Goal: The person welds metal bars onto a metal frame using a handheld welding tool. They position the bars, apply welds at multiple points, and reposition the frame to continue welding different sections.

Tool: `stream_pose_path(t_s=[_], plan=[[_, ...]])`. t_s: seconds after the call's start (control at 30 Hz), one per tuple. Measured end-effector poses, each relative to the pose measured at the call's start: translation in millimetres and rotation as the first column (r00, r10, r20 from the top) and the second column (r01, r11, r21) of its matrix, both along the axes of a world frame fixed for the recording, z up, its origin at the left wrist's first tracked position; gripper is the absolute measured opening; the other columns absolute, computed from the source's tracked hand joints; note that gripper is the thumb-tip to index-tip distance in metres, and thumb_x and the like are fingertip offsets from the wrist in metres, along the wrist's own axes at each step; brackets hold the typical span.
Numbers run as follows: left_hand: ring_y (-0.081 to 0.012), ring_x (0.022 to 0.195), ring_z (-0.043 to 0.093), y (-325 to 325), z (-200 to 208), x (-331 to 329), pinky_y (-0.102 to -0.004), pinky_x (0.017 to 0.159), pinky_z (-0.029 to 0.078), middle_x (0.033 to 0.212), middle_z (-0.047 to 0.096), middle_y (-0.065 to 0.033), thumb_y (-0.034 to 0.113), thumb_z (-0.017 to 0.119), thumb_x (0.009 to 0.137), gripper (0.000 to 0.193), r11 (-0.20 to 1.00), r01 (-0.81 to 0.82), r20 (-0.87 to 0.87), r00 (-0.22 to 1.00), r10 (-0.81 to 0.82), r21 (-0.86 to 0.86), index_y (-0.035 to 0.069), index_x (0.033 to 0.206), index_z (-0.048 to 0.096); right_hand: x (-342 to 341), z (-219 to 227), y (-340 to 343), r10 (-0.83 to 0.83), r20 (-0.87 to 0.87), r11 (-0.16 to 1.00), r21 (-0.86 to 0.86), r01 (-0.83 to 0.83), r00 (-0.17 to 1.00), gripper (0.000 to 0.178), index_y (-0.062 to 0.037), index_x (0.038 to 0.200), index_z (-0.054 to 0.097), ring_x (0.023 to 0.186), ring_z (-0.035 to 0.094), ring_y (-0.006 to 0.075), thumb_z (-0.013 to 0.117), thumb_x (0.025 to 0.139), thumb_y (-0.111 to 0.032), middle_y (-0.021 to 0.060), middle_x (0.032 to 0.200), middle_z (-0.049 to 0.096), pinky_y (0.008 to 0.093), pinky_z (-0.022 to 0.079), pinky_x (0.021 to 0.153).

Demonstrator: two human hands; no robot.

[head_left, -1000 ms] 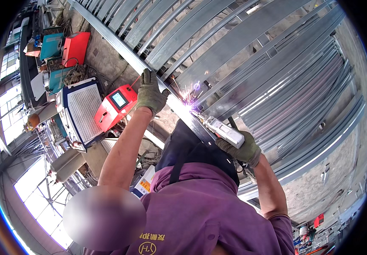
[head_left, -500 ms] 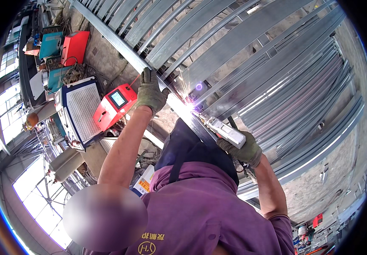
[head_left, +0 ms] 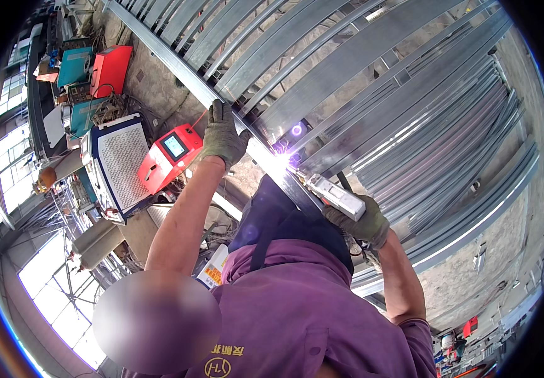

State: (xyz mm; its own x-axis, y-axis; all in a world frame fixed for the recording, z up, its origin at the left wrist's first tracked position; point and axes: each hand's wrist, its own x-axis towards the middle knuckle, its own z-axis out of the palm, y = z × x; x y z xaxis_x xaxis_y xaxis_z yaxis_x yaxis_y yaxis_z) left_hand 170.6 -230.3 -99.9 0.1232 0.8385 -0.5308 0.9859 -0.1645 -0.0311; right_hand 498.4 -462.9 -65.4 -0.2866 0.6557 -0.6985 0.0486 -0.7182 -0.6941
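Observation:
A white handheld welding gun [head_left: 337, 196] is in my gloved right hand [head_left: 366, 223], its fingers wrapped round the grip and partly hidden beneath it. The nozzle reaches the long metal edge rail [head_left: 297, 191] of a slatted frame, where a bright white-violet weld glow [head_left: 281, 162] hides the joint. My gloved left hand [head_left: 223, 137] lies against the same rail, farther along to the left of the glow. Its fingers are stretched out over the rail and the thumb stands apart. Grey metal slats [head_left: 341, 94] run from the rail toward the far right.
On the left stand a red machine with a small screen [head_left: 170, 157], a white-and-blue cabinet with a perforated panel [head_left: 123, 160] and another red box [head_left: 111, 70]. Bundled metal lengths [head_left: 442, 151] lie at right. Cables and a grey cylinder [head_left: 99, 242] are at lower left.
The sparks that sprayed upward from the weld have faded, and the glow is broader and brighter. The gun and both hands stay almost in place.

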Motion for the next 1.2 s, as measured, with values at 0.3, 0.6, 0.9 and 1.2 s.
stream_pose_path(t_s=[0.3,0.6,0.9,1.2], plan=[[-0.0431,0.17,0.015,0,1,2,-0.0509,0.136,0.025,0.182,0.013,-0.0283,0.046,0.082,0.095,0.111,1.0,0.013,-0.027,1.0,-0.013,-0.009,-0.001,0.174,0.02,0,-4,-6,-0.061,-0.037,0.997,-0.046,0.06,0.997,0.047,-0.0055,0.132,0.078,0.113,0.077,0.0147,0.091,0.095,-0.031,0.007,0.124,0.082,0.0295,0.061,0.098],[-0.0448,0.169,0.014,1,5,5,-0.0486,0.137,0.023,0.18,0.016,-0.0317,0.044,0.082,0.095,0.111,1.0,0.011,0.005,1.0,-0.011,-0.013,-0.005,0.172,0.02,1,-11,-18,-0.058,0.028,0.997,0.053,0.056,0.998,0.044,-0.0046,0.13,0.078,0.104,0.078,0.0149,0.091,0.095,-0.03,0.0081,0.115,0.084,0.0306,0.062,0.09],[-0.0498,0.162,0.033,10,-3,-12,-0.0499,0.135,0.029,0.174,0.033,-0.0337,0.047,0.069,0.101,0.093,0.985,0.163,-0.039,0.986,-0.161,0.05,-0.006,0.168,0.033,-14,6,-33,-0.199,0.105,0.928,0.339,0.154,0.974,0.036,-0.0052,0.128,0.079,0.101,0.079,0.0165,0.09,0.096,-0.019,0.0082,0.114,0.084,0.0332,0.064,0.088],[-0.0378,0.126,0.071,102,31,120,-0.0477,0.111,0.054,0.134,0.075,-0.0198,0.056,0.058,0.106,0.06,0.894,0.221,0.082,0.975,-0.206,-0.389,0.006,0.134,0.073,-41,24,-44,-0.325,0.172,0.909,0.329,0.257,0.93,0.043,-0.0057,0.133,0.075,0.101,0.08,0.0174,0.091,0.094,-0.016,0.0086,0.113,0.084,0.0322,0.065,0.088]])
